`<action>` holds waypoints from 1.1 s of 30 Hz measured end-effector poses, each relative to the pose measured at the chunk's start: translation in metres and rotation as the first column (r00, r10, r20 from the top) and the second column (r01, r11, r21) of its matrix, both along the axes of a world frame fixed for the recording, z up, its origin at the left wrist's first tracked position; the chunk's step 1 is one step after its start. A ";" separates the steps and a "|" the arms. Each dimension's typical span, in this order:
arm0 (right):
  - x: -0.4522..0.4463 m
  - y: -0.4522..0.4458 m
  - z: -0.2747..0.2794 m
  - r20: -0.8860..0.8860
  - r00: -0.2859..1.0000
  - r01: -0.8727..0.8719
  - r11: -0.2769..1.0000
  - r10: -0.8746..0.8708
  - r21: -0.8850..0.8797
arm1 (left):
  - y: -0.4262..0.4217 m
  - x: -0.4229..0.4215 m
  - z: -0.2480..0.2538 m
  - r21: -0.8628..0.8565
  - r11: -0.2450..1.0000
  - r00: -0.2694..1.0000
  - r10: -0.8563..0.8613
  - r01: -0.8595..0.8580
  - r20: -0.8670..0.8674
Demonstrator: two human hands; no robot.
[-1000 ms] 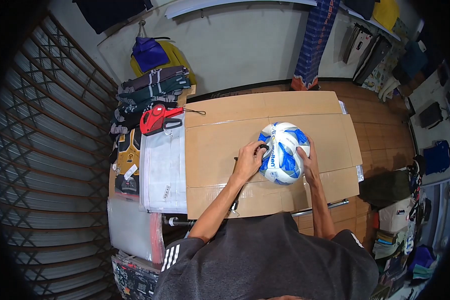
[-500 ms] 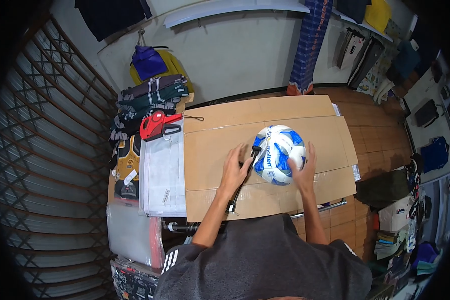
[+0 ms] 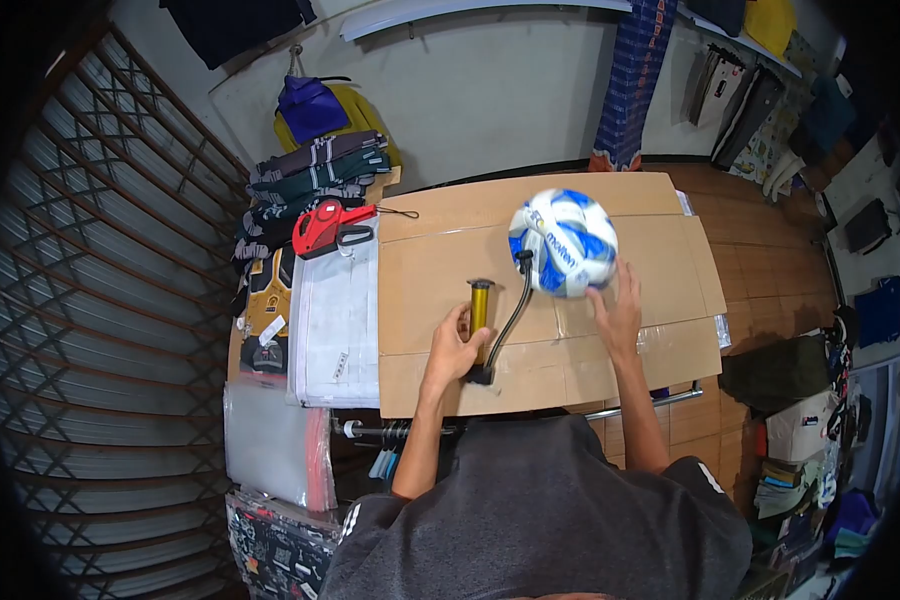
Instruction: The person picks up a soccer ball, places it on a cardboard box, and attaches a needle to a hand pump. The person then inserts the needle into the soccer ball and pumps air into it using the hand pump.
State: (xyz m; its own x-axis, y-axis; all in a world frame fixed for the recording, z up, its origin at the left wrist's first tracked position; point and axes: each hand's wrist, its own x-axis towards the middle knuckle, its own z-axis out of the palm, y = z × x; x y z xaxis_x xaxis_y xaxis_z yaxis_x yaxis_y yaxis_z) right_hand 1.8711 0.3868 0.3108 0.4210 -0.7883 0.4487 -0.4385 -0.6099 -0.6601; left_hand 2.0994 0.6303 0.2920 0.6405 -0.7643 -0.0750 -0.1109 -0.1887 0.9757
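Here, a white-and-blue panelled ball (image 3: 570,240) sits on flat brown cardboard (image 3: 660,250), a flexible black hose (image 3: 514,320) running from it to a gold cylindrical pump (image 3: 481,303), pinched steady, apparently, by the left hand's (image 3: 454,350) thumb and fingers; the right hand (image 3: 618,318), fingers parted, seemingly guards against rolling.

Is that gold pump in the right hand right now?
No, the left hand holds the gold pump, while the right hand is open beside the ball.
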 end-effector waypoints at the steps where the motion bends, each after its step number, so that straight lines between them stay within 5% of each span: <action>1: 0.002 -0.012 -0.002 0.013 1.000 0.022 1.000 -0.022 0.013 | -0.003 -0.004 0.016 0.012 1.000 0.999 -0.021 0.020 0.036; 5: 0.011 -0.017 0.006 0.102 0.992 0.066 0.990 -0.079 0.126 | -0.016 -0.023 0.039 -0.062 0.997 0.996 -0.048 0.053 0.077; 8: 0.023 0.009 0.037 0.210 0.977 -0.064 0.992 0.039 0.112 | -0.029 -0.051 0.051 -0.178 0.984 1.000 -0.006 0.002 -0.023; 11: 0.029 0.029 0.061 0.254 0.942 -0.299 0.893 0.219 0.336 | -0.039 -0.062 0.033 -0.277 0.961 0.998 -0.030 0.013 -0.057; 14: 0.033 0.052 0.091 0.237 0.857 -0.507 0.833 0.458 0.220 | -0.047 -0.079 0.050 -0.303 0.953 0.998 -0.040 0.022 -0.053; 18: 0.036 0.048 0.107 0.186 0.760 -0.648 0.707 0.622 0.284 | -0.054 -0.091 0.055 -0.201 0.979 0.998 -0.005 0.019 0.068; 21: 0.042 0.034 0.085 0.442 0.681 -0.710 0.379 0.584 0.594 | -0.058 -0.112 0.063 -0.293 0.948 0.987 0.149 -0.126 0.059; 25: 0.037 0.025 0.082 0.654 0.541 -0.839 0.283 0.529 0.465 | -0.040 -0.115 0.046 -0.012 1.000 0.980 -0.015 0.018 0.197; 26: 0.034 0.022 0.086 0.602 0.554 -0.823 0.270 0.575 0.500 | -0.037 -0.117 0.024 -0.098 0.995 0.995 0.024 -0.014 0.100; 33: 0.035 0.024 0.073 0.611 0.460 -0.866 0.172 0.645 0.470 | -0.024 -0.107 0.042 0.264 0.964 0.988 -0.005 -0.035 0.151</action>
